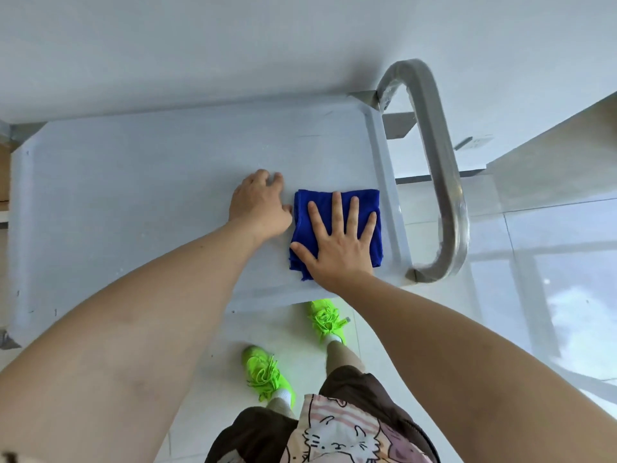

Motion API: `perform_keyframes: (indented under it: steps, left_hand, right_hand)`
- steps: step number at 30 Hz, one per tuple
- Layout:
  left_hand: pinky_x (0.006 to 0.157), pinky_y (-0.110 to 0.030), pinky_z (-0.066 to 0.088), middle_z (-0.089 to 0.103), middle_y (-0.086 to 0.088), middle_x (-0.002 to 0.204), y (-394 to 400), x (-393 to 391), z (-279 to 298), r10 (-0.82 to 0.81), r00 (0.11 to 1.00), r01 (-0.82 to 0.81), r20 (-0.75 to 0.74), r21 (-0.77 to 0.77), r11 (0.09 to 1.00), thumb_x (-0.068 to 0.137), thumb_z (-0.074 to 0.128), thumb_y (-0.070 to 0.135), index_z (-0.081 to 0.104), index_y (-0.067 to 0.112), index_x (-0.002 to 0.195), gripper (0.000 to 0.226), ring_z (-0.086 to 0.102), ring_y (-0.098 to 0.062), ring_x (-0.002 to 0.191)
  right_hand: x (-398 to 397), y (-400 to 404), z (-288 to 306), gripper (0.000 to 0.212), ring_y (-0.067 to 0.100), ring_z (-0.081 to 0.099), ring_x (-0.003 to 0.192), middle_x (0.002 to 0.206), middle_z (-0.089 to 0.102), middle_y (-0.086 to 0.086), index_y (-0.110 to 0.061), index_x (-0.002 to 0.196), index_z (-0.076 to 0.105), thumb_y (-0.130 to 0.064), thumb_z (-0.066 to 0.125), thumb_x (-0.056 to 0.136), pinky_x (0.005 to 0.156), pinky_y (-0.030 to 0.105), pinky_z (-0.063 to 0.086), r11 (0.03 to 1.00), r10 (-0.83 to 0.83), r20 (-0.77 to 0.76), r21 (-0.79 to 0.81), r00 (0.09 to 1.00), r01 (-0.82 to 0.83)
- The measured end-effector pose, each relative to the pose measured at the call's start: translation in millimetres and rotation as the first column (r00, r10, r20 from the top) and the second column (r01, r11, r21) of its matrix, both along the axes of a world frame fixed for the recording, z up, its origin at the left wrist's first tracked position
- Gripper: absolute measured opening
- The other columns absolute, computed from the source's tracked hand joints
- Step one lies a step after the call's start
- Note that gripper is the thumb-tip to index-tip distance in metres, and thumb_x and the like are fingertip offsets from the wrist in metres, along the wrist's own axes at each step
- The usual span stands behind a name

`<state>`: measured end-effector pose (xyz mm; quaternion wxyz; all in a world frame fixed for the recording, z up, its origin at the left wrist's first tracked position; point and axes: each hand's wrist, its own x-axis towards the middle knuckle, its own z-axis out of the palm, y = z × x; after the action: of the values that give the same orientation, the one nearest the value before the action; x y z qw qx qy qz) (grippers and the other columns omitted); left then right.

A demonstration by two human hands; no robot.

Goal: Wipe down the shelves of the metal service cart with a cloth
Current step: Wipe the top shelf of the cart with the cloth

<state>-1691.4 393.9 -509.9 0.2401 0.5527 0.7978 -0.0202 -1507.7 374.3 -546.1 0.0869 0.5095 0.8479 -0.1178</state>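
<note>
1. Looking down, closest to me are the neon green shoes (320, 320) on the tile floor, right below the near edge of the cart's top shelf (133, 195).
2. Next up, the right hand (337, 242) lies flat with fingers spread wide, palm pressing the folded blue cloth (370, 202) onto the shelf. Nothing's gripped, it's just pushing down.
3. The cloth sits at the shelf's right end, just beside the raised rim, with the handle (437, 168) past that.
4. The left hand (258, 203) rests on the shelf just left of the cloth, fingers loosely curled and holding nothing, thumb about touching the cloth's edge.
5. Pretty much all the bare shelf stretches left of the cloth along its long axis, so I'd guess the next swipe goes leftward, and the left hand's in the way.
</note>
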Motion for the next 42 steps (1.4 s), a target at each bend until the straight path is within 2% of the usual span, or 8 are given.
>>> perform_keyframes:
  steps: [6,10,15,17,20,25,34,42]
  left_hand:
    - [0.122,-0.035,0.008,-0.005,0.001,0.165,-13,-14,14,-0.009,0.976,0.052,0.217,-0.194,0.98,0.086,0.049,0.022,0.011,0.026,0.157,0.081,-0.009,-0.019,0.151]
    - [0.121,-0.036,0.015,0.003,0.001,0.165,-38,-35,18,-0.03,0.981,0.05,0.194,-0.1,0.994,0.089,0.053,0.021,0.018,0.025,0.156,0.076,-0.002,-0.019,0.151]
    - [0.117,-0.051,0.023,0.002,0.0,0.165,-78,-57,16,-0.014,0.998,0.02,0.058,-0.096,0.995,0.084,0.062,0.021,0.013,0.03,0.156,0.087,0.003,-0.029,0.15]
    - [0.117,-0.058,0.018,-0.006,0.004,0.165,-85,-62,18,-0.046,0.998,0.052,0.037,-0.157,0.986,0.08,0.074,0.027,0.006,0.035,0.156,0.102,-0.004,-0.03,0.15]
    - [0.112,-0.069,0.014,-0.019,0.008,0.163,-89,-64,16,-0.066,0.997,0.071,0.028,-0.258,0.964,0.072,0.083,0.041,-0.003,0.04,0.154,0.119,-0.014,-0.033,0.149]
    - [0.11,-0.072,0.017,-0.02,0.009,0.162,-82,-67,8,-0.068,0.998,0.07,0.018,-0.255,0.964,0.07,0.084,0.045,-0.004,0.041,0.153,0.121,-0.014,-0.033,0.149]
    - [0.113,-0.065,0.019,-0.02,0.01,0.162,-74,-72,-3,-0.082,0.997,0.077,-0.013,-0.203,0.976,0.071,0.071,0.065,-0.007,0.042,0.153,0.115,-0.011,-0.03,0.15]
    - [0.114,-0.063,0.019,-0.02,0.01,0.162,-73,-71,-3,-0.072,0.997,0.066,-0.03,-0.173,0.983,0.075,0.072,0.056,-0.01,0.043,0.152,0.114,-0.009,-0.029,0.15]
  right_hand:
    - [-6,-62,6,0.082,0.042,-0.023,0.148,0.165,-0.017,0.014,-0.035,0.156,-0.015,-0.08,-0.001,0.089,0.112,0.07,-0.011,0.999,0.012,0.012,-0.052,1.0,-0.011]
    - [-15,-88,16,0.079,0.043,-0.024,0.147,0.165,-0.02,0.011,-0.039,0.154,-0.019,-0.079,-0.006,0.087,0.112,0.07,-0.01,0.99,0.075,0.035,-0.122,0.997,-0.071]
    - [-18,-96,30,0.072,0.045,0.008,0.145,0.167,0.0,0.007,-0.044,0.155,-0.003,-0.074,-0.004,0.09,0.107,0.065,0.015,0.977,0.196,0.092,-0.104,0.976,-0.187]
    - [-19,-100,30,0.072,0.046,0.01,0.145,0.167,0.004,0.008,-0.044,0.156,-0.001,-0.076,-0.002,0.091,0.11,0.066,0.008,0.976,0.206,0.091,-0.088,0.974,-0.198]
    - [-20,-110,18,0.072,0.045,-0.009,0.15,0.168,-0.003,0.007,-0.045,0.156,-0.004,-0.078,0.004,0.093,0.114,0.068,-0.012,0.985,0.162,0.033,-0.073,0.986,-0.159]
    - [-39,-93,1,0.074,0.043,-0.015,0.15,0.168,-0.001,0.008,-0.044,0.157,0.002,-0.079,0.011,0.093,0.114,0.069,-0.01,0.999,0.045,-0.027,-0.027,0.999,-0.046]
    - [-80,-20,-4,0.072,0.041,-0.021,0.149,0.167,-0.012,0.006,-0.044,0.154,-0.013,-0.077,-0.001,0.091,0.112,0.068,-0.013,1.0,-0.009,0.008,-0.003,1.0,0.009]
    - [-116,46,-9,0.076,0.041,-0.018,0.149,0.167,-0.013,0.005,-0.043,0.155,-0.011,-0.08,-0.005,0.088,0.112,0.067,-0.016,1.0,-0.006,-0.019,0.008,1.0,0.006]
